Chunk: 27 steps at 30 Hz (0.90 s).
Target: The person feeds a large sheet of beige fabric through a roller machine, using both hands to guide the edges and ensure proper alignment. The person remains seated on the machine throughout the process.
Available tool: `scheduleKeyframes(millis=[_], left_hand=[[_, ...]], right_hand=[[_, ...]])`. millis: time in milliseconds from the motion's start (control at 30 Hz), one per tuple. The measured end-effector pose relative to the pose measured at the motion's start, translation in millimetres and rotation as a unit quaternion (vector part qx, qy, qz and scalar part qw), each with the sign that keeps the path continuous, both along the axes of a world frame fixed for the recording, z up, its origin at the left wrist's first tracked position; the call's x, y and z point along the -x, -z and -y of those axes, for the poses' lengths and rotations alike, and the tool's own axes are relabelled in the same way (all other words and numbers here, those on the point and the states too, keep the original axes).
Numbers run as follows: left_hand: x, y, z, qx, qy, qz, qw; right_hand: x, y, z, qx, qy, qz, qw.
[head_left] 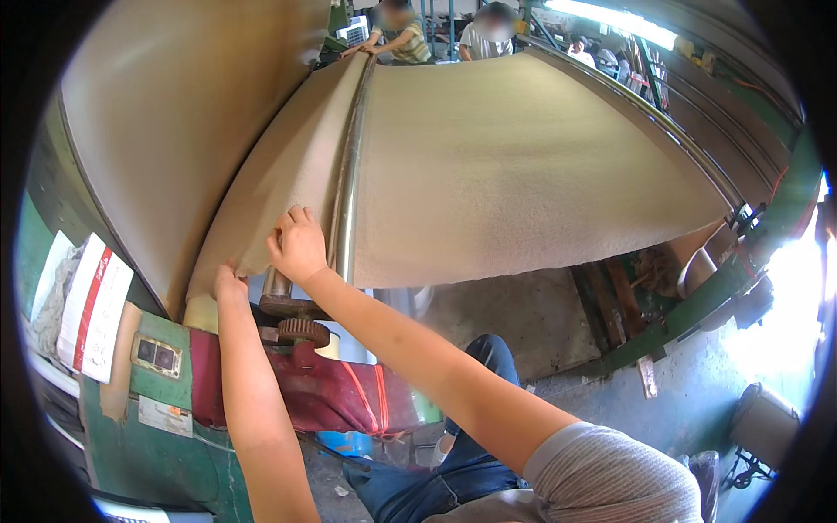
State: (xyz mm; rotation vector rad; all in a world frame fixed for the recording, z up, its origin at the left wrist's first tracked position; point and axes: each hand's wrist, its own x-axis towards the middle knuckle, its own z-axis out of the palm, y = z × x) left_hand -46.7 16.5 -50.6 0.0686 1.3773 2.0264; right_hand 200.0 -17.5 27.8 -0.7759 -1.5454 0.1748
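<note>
A wide sheet of beige fuzzy fabric [523, 166] stretches across the machine and passes over a metal roller bar [347, 192]. My left hand [228, 284] is closed at the near edge of the fabric, left of the bar, with its fingertips partly hidden. Just left of the bar, my right hand [298, 248] has its fingers bent and closed on the fabric's near edge; its thumb is hard to make out. Below my right forearm sits a toothed gear [303, 332] at the end of the bar's mount.
A large smooth brown drum [183, 113] rises at the left. Dark red cloth [323, 383] covers part of the near frame. Beside it are a green panel [157, 356] with switches and a white-and-red box [94, 305]. Two people [403, 39] stand at the far edge, one touching the fabric.
</note>
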Motion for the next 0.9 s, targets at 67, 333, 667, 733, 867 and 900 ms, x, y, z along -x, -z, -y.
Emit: scheduleKeyframes(millis=[67, 333, 667, 733, 867, 900], left_hand=[[-35.0, -10.5, -1.9, 0.018, -0.041, 0.033, 0.998], [-27.9, -12.3, -5.1, 0.045, 0.128, -0.010, 0.991], [-43.1, -21.3, -0.8, 0.026, -0.003, 0.057, 0.998], [-36.4, -19.2, 0.7, 0.027, 0.050, 0.025, 0.998], [-26.7, -8.8, -5.5, 0.038, 0.123, 0.001, 0.992], [-22.4, -5.2, -7.5, 0.037, 0.127, -0.001, 0.991]], right_hand=[[-12.7, 5.0, -4.6, 0.016, 0.044, 0.025, 0.999], [-8.8, 4.9, -3.0, 0.005, -0.040, 0.053, 0.998], [-13.0, 3.8, -5.5, -0.009, -0.017, 0.032, 0.999], [-10.0, 1.9, -2.8, -0.009, -0.019, 0.028, 0.999], [-11.9, 1.0, -2.1, -0.006, -0.017, 0.029, 0.999], [-12.4, 0.9, -2.3, -0.006, -0.017, 0.029, 0.999]])
